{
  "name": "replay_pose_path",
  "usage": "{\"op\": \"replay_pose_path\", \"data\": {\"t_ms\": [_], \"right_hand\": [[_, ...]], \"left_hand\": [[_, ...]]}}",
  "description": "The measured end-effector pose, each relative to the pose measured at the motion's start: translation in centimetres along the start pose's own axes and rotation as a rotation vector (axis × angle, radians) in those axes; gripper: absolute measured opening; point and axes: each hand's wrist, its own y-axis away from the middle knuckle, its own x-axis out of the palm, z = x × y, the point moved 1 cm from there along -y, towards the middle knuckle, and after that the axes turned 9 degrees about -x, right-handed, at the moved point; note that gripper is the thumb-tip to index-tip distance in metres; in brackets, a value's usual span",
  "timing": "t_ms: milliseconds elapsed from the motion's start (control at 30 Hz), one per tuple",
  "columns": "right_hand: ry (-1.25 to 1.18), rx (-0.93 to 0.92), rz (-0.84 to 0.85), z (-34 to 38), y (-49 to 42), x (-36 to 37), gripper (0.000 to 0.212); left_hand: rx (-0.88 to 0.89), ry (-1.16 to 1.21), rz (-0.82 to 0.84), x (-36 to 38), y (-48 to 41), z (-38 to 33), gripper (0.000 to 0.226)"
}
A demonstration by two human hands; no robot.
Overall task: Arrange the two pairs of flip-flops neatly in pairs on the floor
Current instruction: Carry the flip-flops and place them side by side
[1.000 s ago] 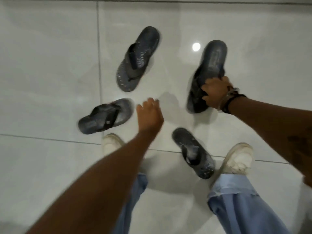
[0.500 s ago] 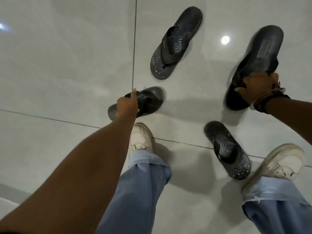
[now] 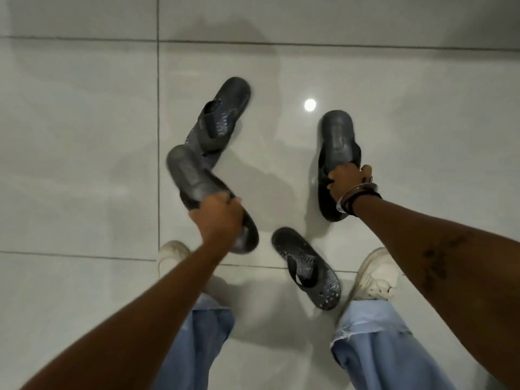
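A plain flip-flop [image 3: 188,175] is gripped by the curled left hand [image 3: 218,218] and its mate [image 3: 336,136] by the curled right hand [image 3: 347,181], likely for pairing, while one speckled flip-flop [image 3: 222,119] lies on the floor [image 3: 84,136] beyond and a second speckled flip-flop [image 3: 306,268] between the shoes [image 3: 377,277].

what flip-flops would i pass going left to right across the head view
left-held flip-flop, gripped by the left hand → near flip-flop, lying by the feet → right-held flip-flop, gripped by the right hand; the far flip-flop overlaps the first sideways, so it is left out
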Motion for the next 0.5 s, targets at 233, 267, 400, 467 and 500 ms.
{"op": "replay_pose_path", "data": {"t_ms": [233, 267, 400, 467, 500], "right_hand": [[-0.044, 0.104, -0.089, -6.7, 0.5, 0.0, 0.022], [-0.028, 0.11, -0.111, -7.3, 0.2, 0.2, 0.025], [0.069, 0.01, -0.092, -7.7, -1.0, 1.6, 0.023], [0.116, -0.001, -0.088, -7.6, -0.9, 2.5, 0.027], [0.097, -0.004, -0.141, -7.4, -0.6, 3.0, 0.027]], "left_hand": [[0.344, -0.019, 0.172, 8.0, 2.8, -13.5, 0.015], [0.369, -0.034, 0.187, 9.4, 2.5, -15.2, 0.016], [0.427, -0.137, 0.17, 13.9, 1.1, -18.6, 0.016], [0.394, -0.103, 0.16, 15.1, 0.8, -18.7, 0.017], [0.387, -0.082, 0.142, 15.3, 0.6, -18.3, 0.02]]}}
